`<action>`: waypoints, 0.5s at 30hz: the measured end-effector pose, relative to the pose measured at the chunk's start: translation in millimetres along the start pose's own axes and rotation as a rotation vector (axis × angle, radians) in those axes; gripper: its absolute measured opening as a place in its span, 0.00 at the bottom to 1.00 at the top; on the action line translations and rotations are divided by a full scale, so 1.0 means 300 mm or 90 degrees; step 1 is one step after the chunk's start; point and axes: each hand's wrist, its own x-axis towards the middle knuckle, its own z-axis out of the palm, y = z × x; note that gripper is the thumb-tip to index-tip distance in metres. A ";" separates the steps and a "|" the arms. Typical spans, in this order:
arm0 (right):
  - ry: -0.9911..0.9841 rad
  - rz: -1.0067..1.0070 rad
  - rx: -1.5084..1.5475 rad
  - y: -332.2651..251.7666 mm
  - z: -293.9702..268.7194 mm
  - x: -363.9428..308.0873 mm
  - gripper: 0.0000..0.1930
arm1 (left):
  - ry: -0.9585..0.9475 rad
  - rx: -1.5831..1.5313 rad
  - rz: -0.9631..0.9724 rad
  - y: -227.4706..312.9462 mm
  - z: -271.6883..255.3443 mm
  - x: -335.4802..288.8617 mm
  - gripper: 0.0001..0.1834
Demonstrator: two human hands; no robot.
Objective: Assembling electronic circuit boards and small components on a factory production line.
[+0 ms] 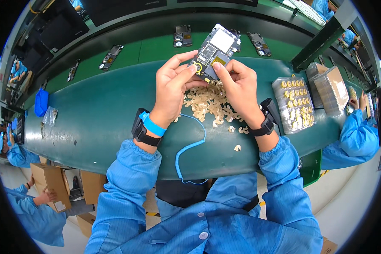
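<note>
A dark circuit board [207, 54] with a pale rectangular panel is tilted up between my hands, above the green mat. My left hand [170, 86] pinches its lower left edge, with the thumb on or beside a small round yellow-rimmed part [198, 67]. On the lower right my right hand [242, 86] grips the board, its thumb pressed on the face near a gold-coloured patch. The fingers behind the board are partly hidden. Below my hands lies a heap of small beige notched discs [205, 101], several scattered toward me.
A clear plastic tray [293, 103] of round gold-coloured parts stands at right, beside clear-sided boxes [330, 91]. More circuit boards [183, 37] lie along the far green strip. A blue coiled cord [190, 146] crosses the mat. At far left is a blue bin [41, 102]. Co-workers sit on both sides.
</note>
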 end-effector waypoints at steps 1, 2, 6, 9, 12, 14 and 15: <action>0.001 -0.003 -0.003 0.001 0.001 0.000 0.18 | 0.006 0.007 0.002 -0.001 0.003 0.002 0.23; 0.002 -0.004 -0.003 -0.001 0.001 0.003 0.18 | 0.012 0.014 0.004 -0.002 0.005 0.003 0.22; 0.001 -0.011 -0.003 0.011 0.002 0.008 0.18 | 0.018 0.026 0.005 -0.004 0.002 0.008 0.22; 0.004 -0.015 -0.016 0.010 -0.002 0.014 0.18 | 0.017 0.041 0.005 -0.004 0.003 0.009 0.22; 0.011 -0.002 -0.004 -0.001 -0.011 0.010 0.19 | 0.008 0.038 0.010 -0.009 0.018 0.017 0.22; 0.019 -0.013 -0.013 0.009 -0.015 0.013 0.18 | 0.025 0.038 0.010 -0.018 0.028 0.014 0.22; 0.026 -0.040 -0.046 0.029 -0.015 0.014 0.18 | 0.009 0.029 0.012 -0.021 0.030 0.016 0.22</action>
